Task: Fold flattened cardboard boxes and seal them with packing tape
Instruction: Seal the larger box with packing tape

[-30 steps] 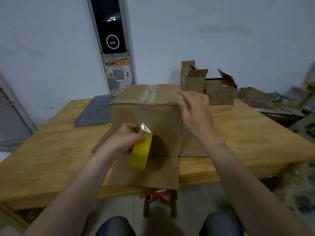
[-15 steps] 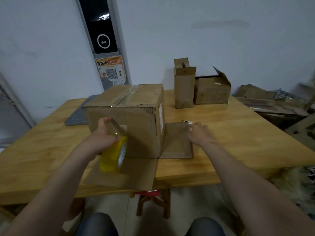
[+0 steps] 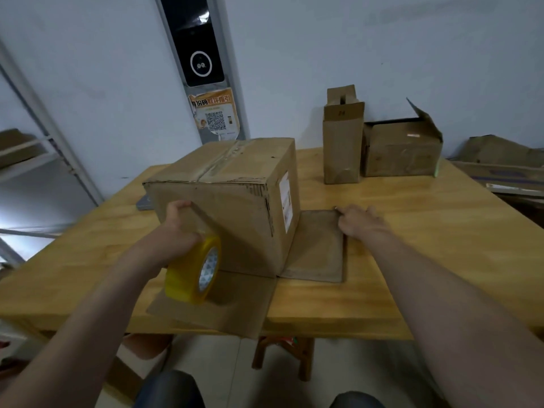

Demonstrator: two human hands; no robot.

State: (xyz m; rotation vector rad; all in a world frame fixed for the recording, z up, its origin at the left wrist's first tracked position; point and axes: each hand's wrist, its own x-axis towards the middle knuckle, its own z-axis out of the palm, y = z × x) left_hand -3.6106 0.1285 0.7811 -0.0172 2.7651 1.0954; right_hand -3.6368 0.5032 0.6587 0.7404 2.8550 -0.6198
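Your left hand is curled round the yellow tape roll, held against the front face of the cardboard box. Your right hand lies on the box's side flap; you cannot tell whether it pinches the edge. The box stands by the near edge of the tabletop, its front flap overhanging.

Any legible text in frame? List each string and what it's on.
"24": on the tall narrow box, near its top.
Orange poster on the wall: Chinese headline and a QR code, too blurred to read.
White label on the side of the taped box: too small to read.
Tape roll core print: unreadable.
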